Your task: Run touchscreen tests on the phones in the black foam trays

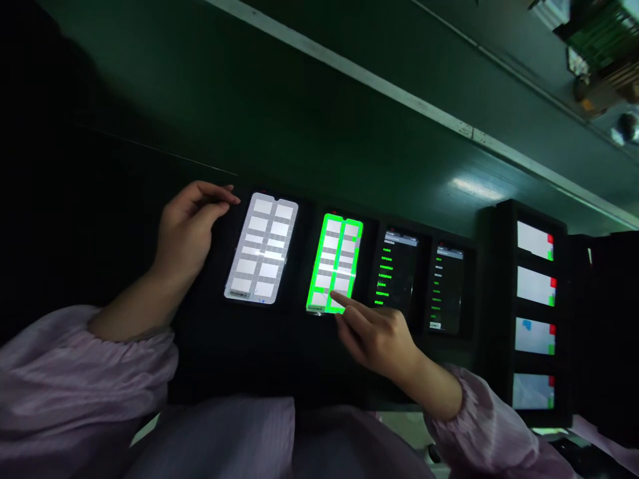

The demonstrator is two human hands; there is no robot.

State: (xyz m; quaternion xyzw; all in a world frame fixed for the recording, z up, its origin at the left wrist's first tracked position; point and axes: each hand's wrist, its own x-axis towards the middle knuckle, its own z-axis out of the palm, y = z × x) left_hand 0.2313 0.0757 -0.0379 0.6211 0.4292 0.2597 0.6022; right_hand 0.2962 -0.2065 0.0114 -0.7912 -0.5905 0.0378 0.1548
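Note:
Four phones lie side by side in a dark tray (pixel 294 332). My left hand (pixel 187 226) is beside the upper left corner of the leftmost phone (pixel 262 249). Its fingers are loosely bent, with a gap to the thumb and nothing visible between them. That phone's screen shows white blocks on a grey grid. With the index finger stretched out, my right hand (pixel 379 336) points onto the lower part of the second phone (pixel 334 263), whose grid is largely green. The third phone (pixel 397 273) and fourth phone (pixel 448 286) have dark screens with green text lines.
On the right, a black holder (pixel 506 313) carries a column of several lit screens (pixel 534 286) with red and green marks. A pale strip (pixel 359 66) crosses the green surface behind the phones. A green crate (pixel 599 40) appears at the upper right.

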